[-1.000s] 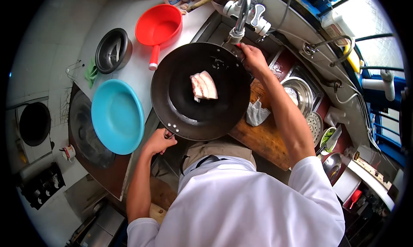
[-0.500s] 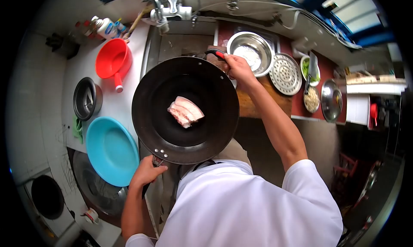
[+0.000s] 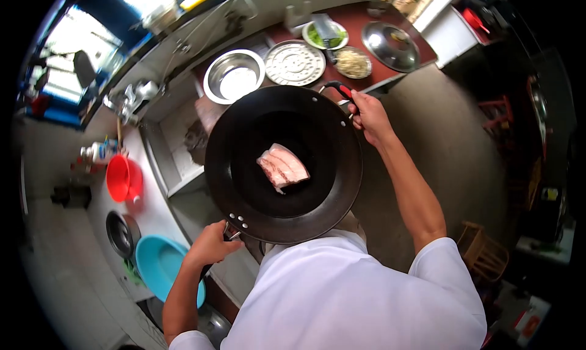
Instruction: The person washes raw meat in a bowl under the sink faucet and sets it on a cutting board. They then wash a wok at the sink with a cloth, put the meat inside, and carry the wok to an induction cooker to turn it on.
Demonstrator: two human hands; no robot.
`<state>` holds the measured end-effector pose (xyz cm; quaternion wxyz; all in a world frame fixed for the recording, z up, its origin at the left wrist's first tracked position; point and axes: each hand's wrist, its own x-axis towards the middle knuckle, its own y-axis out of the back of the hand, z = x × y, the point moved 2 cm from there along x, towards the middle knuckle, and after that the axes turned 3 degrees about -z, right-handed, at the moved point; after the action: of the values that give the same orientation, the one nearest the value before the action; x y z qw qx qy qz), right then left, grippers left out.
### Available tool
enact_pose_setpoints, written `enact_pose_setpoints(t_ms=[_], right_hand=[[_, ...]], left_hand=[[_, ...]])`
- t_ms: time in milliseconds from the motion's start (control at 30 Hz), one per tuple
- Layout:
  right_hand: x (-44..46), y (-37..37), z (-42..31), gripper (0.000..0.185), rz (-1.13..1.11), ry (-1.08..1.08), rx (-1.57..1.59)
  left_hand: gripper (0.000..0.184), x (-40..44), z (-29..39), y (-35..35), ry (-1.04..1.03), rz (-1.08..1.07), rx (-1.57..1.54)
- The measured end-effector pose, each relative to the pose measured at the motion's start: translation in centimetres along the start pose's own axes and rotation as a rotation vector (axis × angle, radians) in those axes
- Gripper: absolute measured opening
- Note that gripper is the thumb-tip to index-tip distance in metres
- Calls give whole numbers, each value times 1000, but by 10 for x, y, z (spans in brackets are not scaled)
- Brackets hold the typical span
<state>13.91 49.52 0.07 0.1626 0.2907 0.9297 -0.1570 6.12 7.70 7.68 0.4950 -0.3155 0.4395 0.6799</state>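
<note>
In front of my body I carry a black wok point(image 3: 232, 167) with both hands. A slab of pork belly point(image 3: 284, 165), pale with reddish layers, lies in the middle of it. My left hand point(image 3: 210, 243) is closed around the long handle at the lower left rim, below the rivets. At the upper right, my right hand point(image 3: 369, 115) grips the small black-and-red side handle. The wok hangs in the air, its inside facing up.
Ahead on a red counter are a steel bowl point(image 3: 215, 84), a perforated steamer plate point(image 3: 295, 63), a plate of greens with a cleaver point(image 3: 325, 28) on it, a bowl of pale shreds point(image 3: 352, 63) and a lid point(image 3: 390, 47). Left are a sink point(image 3: 162, 145), red dipper point(image 3: 124, 178) and blue basin point(image 3: 160, 266).
My body and view have turned to the right, so the sink and basins now sit further left and lower. Both hands still hold the wok, and the meat remains in its middle.
</note>
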Motion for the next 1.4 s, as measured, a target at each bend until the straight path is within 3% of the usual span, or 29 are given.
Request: enact_pose_setpoints(t_ms=[167,467,733,1000,1133,1200,1233,1400], right_hand=[[-17,115,-33,27,200,-14,78],[-59,351,-78,30,463,15,102],[-106,537,-126,31,801,71,138],[-142,700,-170,29,1092,128,229],[-150,768,-200,28,1274,104,288],[-151,805,-207,29,1307,128,330],[-150,826,-212,29,1324,166,347],[-126,929,-237,29,1367,160,366]], left_hand=[[33,38,116,-10,-31,-128,128],[41,116,316,-109,-111,-303,348],[38,203,500,-183,-354,-505,575],[34,277,731,-244,-493,-681,820],[35,320,845,-284,-721,-744,932],[36,328,899,-300,-656,-780,980],[37,334,926,-307,-749,-783,999],[36,386,1044,-353,-784,-825,1043]])
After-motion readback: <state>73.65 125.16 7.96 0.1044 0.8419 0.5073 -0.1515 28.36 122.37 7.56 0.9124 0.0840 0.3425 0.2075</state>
